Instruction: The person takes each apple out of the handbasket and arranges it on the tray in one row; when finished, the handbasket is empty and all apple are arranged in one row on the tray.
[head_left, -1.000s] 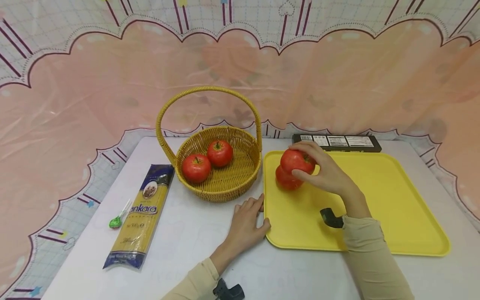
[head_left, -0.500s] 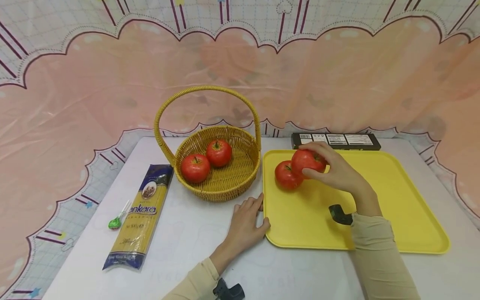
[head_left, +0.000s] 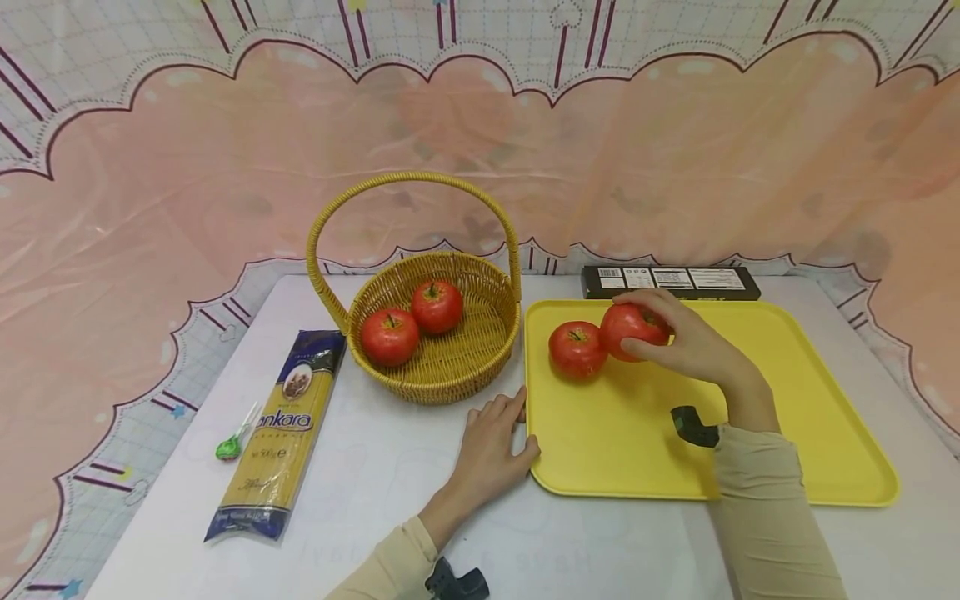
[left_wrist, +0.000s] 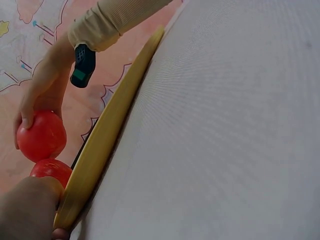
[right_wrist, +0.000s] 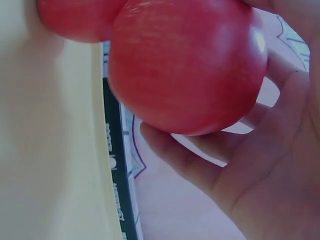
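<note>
My right hand [head_left: 693,342] holds a red apple [head_left: 628,331] between thumb and fingers over the yellow tray [head_left: 600,450]. Just left of it, a second apple [head_left: 577,350] rests on the tray. In the right wrist view my fingers [right_wrist: 185,160] curve round the held apple [right_wrist: 187,65], with the other apple [right_wrist: 80,17] close beside it. My left hand [head_left: 491,450] lies at the tray's left edge, its fingertips and thumb touching the rim. The left wrist view shows the held apple [left_wrist: 42,136] above the tray's edge [left_wrist: 107,135].
A wicker basket [head_left: 442,390] with two apples stands left of the tray. Farther left lie a pasta packet [head_left: 281,442] and a green-wrapped lollipop [head_left: 228,447]. A black box [head_left: 671,282] lies behind the tray.
My right hand has moved to the right with the held apple, which overlapped the resting apple before and is now beside it. My left hand has stayed at the tray's edge.
</note>
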